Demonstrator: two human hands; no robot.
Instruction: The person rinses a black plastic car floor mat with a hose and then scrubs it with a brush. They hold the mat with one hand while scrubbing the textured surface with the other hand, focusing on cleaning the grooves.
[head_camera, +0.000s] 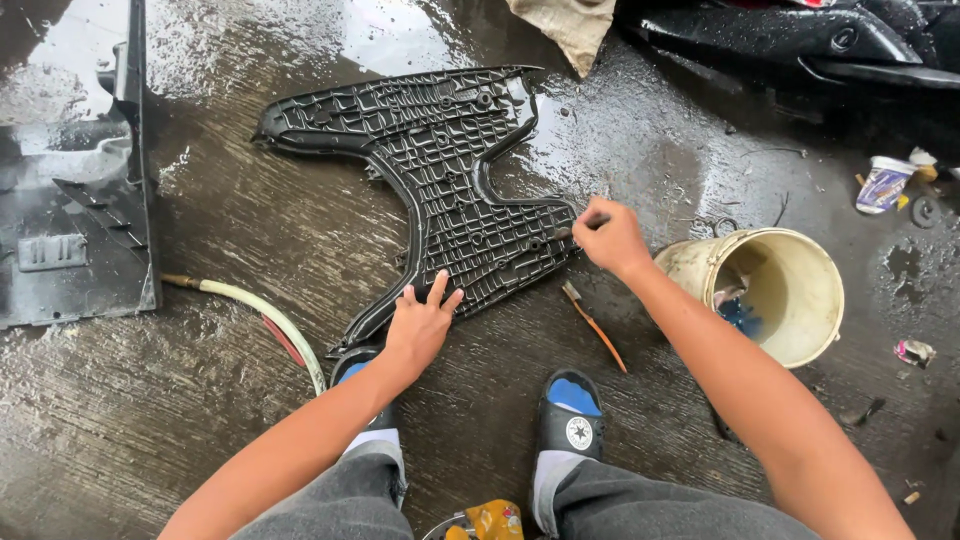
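Note:
A black ribbed plastic panel (440, 160) lies underside up on the wet concrete floor. My left hand (420, 325) rests flat on its near edge, fingers spread, pressing it down. My right hand (608, 236) is closed around a small dark tool at the panel's right corner; the tool is mostly hidden by my fingers. An orange-handled brush or screwdriver (595, 325) lies on the floor just below my right hand.
A cream bucket (790, 290) lies tipped at right. A pale hose (260, 315) curves at left beside another black panel (70, 230). A motorcycle part (800, 35) is at top right, a rag (570, 30) at top. My feet wear black slides (570, 410).

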